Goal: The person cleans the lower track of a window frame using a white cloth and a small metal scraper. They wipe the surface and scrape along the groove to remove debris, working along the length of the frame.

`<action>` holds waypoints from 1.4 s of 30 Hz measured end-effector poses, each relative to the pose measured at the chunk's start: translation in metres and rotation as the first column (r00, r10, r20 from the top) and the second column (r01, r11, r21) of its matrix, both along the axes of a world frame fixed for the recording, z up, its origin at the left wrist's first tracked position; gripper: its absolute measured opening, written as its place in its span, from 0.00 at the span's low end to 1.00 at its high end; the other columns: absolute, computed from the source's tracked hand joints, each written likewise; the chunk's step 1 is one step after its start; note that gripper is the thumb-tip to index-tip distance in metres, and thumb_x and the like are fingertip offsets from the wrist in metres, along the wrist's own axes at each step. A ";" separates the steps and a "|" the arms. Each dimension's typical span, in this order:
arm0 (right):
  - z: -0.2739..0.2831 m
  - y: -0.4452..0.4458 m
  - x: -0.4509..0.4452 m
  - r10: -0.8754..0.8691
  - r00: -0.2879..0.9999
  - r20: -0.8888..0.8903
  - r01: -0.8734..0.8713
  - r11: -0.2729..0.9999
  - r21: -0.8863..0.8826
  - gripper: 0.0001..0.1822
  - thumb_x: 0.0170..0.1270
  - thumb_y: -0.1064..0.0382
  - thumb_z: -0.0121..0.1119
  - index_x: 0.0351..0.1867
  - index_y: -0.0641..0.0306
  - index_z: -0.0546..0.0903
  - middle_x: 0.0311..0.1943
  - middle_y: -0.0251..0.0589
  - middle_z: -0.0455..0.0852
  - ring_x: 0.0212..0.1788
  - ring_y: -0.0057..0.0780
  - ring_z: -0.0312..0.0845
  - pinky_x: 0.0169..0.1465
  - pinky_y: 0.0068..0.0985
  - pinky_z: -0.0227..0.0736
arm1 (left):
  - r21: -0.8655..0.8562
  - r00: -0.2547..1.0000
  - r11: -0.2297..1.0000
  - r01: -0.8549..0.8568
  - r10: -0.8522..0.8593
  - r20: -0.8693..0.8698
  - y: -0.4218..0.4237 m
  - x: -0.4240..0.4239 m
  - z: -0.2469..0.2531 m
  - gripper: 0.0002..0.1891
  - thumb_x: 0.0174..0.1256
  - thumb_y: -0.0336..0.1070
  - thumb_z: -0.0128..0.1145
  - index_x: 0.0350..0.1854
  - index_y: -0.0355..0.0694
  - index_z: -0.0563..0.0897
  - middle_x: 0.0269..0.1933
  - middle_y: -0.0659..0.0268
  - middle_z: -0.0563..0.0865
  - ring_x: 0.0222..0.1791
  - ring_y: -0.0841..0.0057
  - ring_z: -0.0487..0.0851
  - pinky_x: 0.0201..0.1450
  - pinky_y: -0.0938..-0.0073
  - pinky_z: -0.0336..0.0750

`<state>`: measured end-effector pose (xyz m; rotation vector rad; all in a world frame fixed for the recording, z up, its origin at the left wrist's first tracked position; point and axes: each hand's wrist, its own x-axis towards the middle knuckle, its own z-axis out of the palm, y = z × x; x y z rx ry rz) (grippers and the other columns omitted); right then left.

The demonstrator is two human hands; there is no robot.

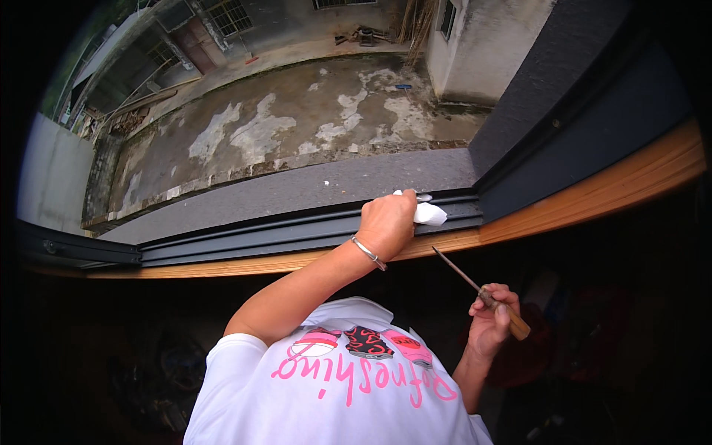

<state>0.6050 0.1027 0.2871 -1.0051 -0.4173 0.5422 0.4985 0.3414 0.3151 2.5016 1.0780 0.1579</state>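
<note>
My left hand, with a silver bracelet at the wrist, grips a crumpled white tissue down at the dark metal window track. The tissue lies over the track's grooves near their right end. A small shiny piece shows beside the tissue, too little of it to name. Lower right, my right hand holds a wooden-handled screwdriver by the handle and collar. Its thin, worn shaft slants up and left, and the tip is close to the wooden sill edge; contact there cannot be made out.
The dark window frame rises at the right, and a sash corner stands at the left. Beyond the track runs a grey outer ledge. Outside lies a concrete yard with a blue broom head on it.
</note>
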 end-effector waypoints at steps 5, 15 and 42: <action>0.000 0.000 -0.002 -0.009 1.000 0.028 0.008 1.000 0.019 0.11 0.65 0.62 0.54 0.44 0.65 0.79 0.46 0.49 0.81 0.32 0.27 0.79 0.32 0.24 0.79 | 0.247 0.998 0.968 0.054 -0.047 -0.032 0.003 0.008 -0.005 0.02 0.63 0.32 0.59 0.36 0.42 0.82 0.36 0.59 0.89 0.35 0.58 0.90 0.35 0.59 0.82; -0.019 -0.007 -0.012 -0.128 0.991 0.021 0.127 0.991 0.051 0.11 0.66 0.62 0.54 0.45 0.65 0.78 0.49 0.50 0.80 0.33 0.26 0.80 0.34 0.24 0.79 | 0.118 0.979 0.991 0.070 -0.091 0.183 0.040 -0.013 -0.008 0.09 0.57 0.29 0.67 0.41 0.44 0.85 0.41 0.59 0.89 0.44 0.53 0.87 0.45 0.55 0.80; 0.057 0.015 -0.063 -0.314 0.865 0.391 0.392 0.910 -0.136 0.12 0.66 0.73 0.58 0.49 0.74 0.82 0.53 0.51 0.80 0.41 0.30 0.86 0.47 0.29 0.88 | -0.236 0.862 0.898 0.371 -0.238 0.447 0.059 -0.032 0.026 0.07 0.60 0.25 0.69 0.38 0.39 0.86 0.36 0.63 0.88 0.37 0.71 0.86 0.43 0.73 0.78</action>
